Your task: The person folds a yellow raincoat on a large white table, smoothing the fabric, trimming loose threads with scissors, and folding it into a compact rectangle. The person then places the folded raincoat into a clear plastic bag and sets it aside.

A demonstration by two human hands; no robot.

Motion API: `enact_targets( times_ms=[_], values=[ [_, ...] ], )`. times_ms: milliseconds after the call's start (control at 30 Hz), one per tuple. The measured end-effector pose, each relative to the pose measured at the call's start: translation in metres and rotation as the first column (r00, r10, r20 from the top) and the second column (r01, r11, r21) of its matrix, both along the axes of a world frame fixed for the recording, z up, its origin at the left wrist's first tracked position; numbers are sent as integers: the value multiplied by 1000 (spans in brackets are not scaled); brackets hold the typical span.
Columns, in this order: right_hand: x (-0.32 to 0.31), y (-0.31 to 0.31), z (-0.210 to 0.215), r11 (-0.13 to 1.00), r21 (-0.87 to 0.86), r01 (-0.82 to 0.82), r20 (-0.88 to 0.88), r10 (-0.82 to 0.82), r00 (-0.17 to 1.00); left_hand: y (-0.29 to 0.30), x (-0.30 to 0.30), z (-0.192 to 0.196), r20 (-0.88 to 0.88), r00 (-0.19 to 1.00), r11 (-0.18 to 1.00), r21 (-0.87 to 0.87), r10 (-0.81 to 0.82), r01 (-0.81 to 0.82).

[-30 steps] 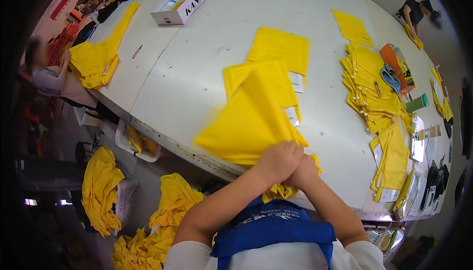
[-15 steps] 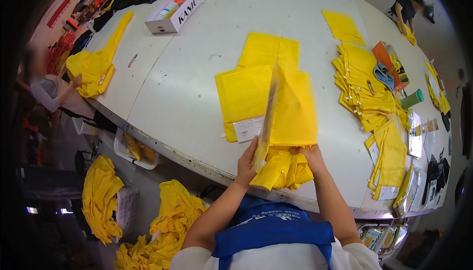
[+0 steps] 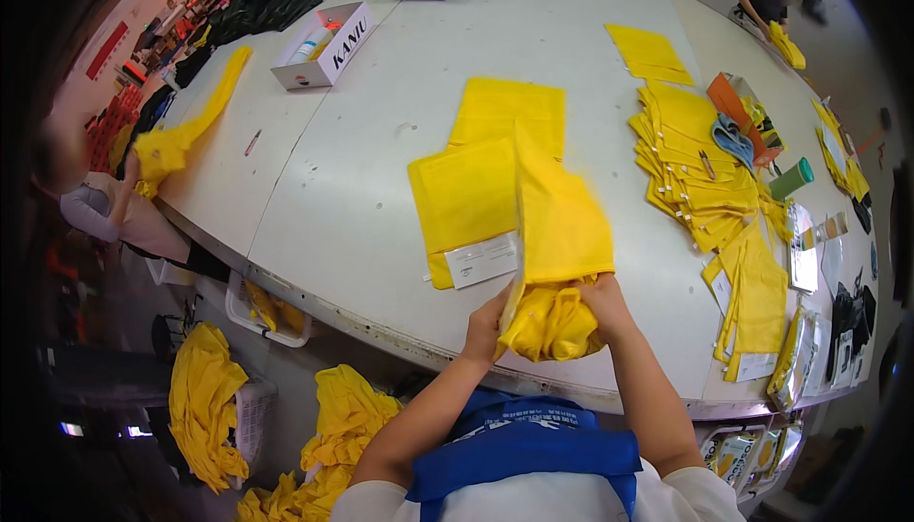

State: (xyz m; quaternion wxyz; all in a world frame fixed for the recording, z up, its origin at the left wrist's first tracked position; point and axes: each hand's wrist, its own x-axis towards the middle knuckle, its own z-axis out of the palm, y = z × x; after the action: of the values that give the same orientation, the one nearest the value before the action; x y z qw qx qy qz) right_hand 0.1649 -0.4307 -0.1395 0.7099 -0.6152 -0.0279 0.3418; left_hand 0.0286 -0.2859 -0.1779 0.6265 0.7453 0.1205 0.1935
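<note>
Over the near edge of the table I hold up a yellow cloth pouch [image 3: 564, 227], its far end rising away from me. Bunched yellow cloth [image 3: 550, 324] bulges out at the pouch's near end. My left hand [image 3: 487, 322] is closed on the pouch's left side, its fingertips partly hidden behind it. On the right, my right hand [image 3: 602, 303] is closed round the edge of the bunched cloth, its fingers partly tucked in. Beyond lie two flat yellow pouches [image 3: 462, 189], one overlapping the other, with a white printed card [image 3: 481, 260] on the nearer one.
A fanned pile of yellow pouches [image 3: 690, 156] lies at right, beside an orange box [image 3: 743, 113] and green cup [image 3: 792, 179]. A white box [image 3: 328, 51] stands far left. Yellow cloth heaps [image 3: 205, 398] fill baskets below the edge. Two co-workers handle yellow cloth at left and far right.
The pouch has tipped a little, its far end changing shape, and my hands have shifted slightly on it. At left the co-worker's yellow cloth has been drawn closer to that person.
</note>
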Motion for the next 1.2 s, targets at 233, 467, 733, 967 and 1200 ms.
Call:
enact_targets(
  times_ms=[233,467,733,967,1200],
  values=[
    [2,7,-5,920,205,332,-203,-292,935,-29,-14,12,-212,975,995,-58,61,-75],
    [5,-10,-55,959,-68,277,140,-265,954,-29,-20,-4,-22,962,958,107,271,-268],
    [3,-7,-49,954,-221,201,323,-122,938,-17,-23,-15,-224,925,935,-108,307,-337],
    [0,-13,-49,900,-407,155,554,107,826,0,-33,-29,-107,971,356,-934,-212,-25],
    [5,-20,-87,954,-219,205,527,-62,848,-22,1,-5,-79,871,406,-902,-485,144]
  ],
)
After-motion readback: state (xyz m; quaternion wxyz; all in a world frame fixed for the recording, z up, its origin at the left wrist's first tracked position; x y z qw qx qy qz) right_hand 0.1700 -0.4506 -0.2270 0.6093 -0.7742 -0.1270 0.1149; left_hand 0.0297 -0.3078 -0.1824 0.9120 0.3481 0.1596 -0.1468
